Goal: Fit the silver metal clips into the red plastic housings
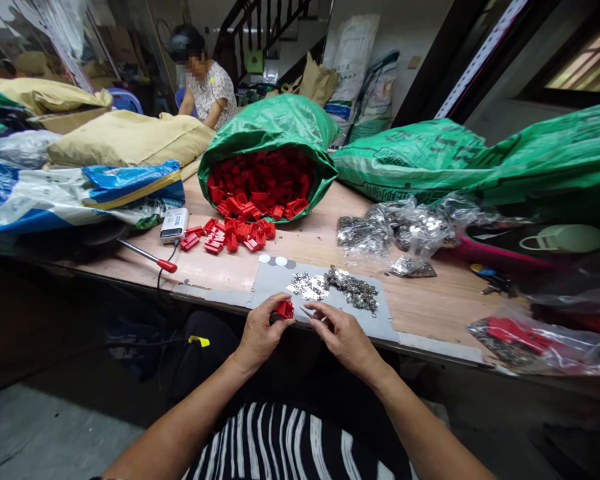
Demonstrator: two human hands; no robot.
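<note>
At the centre of the frame, just below the middle, the left hand (263,333) pinches a red part (285,309) between thumb and fingers, its hollow side partly visible. Beside it, the right hand (343,333) closes its fingertips on a thin grey item (307,312), too small to identify. Judged by its moulded look, the red part is probably light, stiff plastic, rather smooth; opposite outer walls offer the best hold, leaving the hollow free. Right of centre, on a grey mat (386,323), lie bright metal pieces (307,287) and darker metal pieces (354,291): likely light, thin and slippery, best taken singly by their edges.
</note>
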